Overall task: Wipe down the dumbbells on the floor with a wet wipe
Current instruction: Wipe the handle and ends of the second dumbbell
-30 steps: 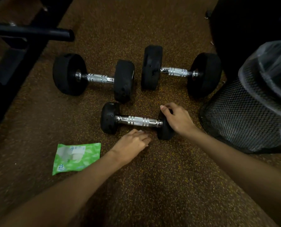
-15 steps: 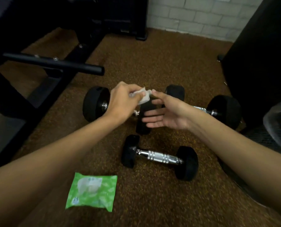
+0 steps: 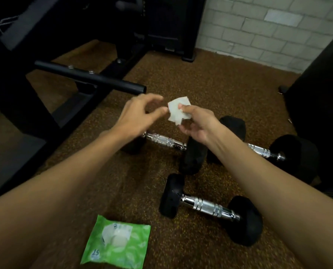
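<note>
Right hand (image 3: 197, 126) pinches the wet wipe (image 3: 179, 111) mid-air, likely regripping before wiping; left hand (image 3: 140, 115) beside it, grip loosely open, empty. Three dumbbells (image 3: 210, 207) on floor below, nearer.

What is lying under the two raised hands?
Two large dumbbells lie on the floor. The forearms cover parts of both; the wipe is above them.
</note>
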